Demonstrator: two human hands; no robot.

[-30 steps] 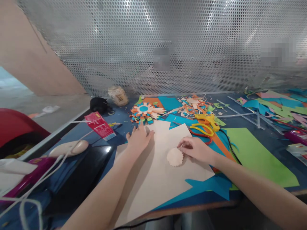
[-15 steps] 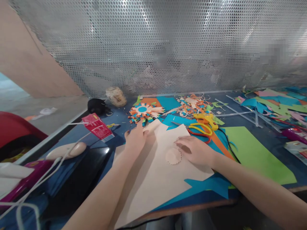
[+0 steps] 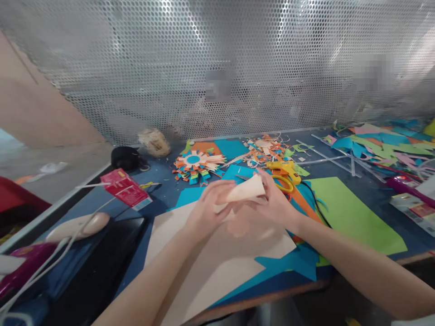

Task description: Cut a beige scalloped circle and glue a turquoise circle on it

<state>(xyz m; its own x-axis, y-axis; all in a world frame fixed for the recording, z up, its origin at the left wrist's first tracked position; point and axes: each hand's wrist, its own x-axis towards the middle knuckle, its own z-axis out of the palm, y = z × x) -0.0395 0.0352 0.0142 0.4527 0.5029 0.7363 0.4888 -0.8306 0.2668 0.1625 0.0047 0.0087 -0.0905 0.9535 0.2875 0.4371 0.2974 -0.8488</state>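
Observation:
A large cream paper sheet (image 3: 217, 267) lies before me on the table. Above its far part, my left hand (image 3: 208, 209) and my right hand (image 3: 274, 199) close round a curled piece of cream paper (image 3: 247, 189), one at each end. Whether this curl is the sheet's own far edge or a separate piece, I cannot tell. A small scalloped paper disc (image 3: 238, 227) rests on the sheet, just below the hands. Beyond them sits a layered, fringed paper flower (image 3: 199, 162) with a blue centre. Yellow-handled scissors (image 3: 284, 184) lie partly hidden behind my right hand.
A yellow glue gun (image 3: 284, 170) lies right of the hands, beside green paper (image 3: 353, 217). Paper scraps (image 3: 268, 149) and clear sticks (image 3: 340, 158) are farther back. To the left are a red carton (image 3: 125, 186), a black tablet-like slab (image 3: 98, 267) and a white cable (image 3: 68, 253).
My left hand has moved right and nearer from beside the flower. My right hand has left the disc and risen onto the curled paper. The view has shifted slightly.

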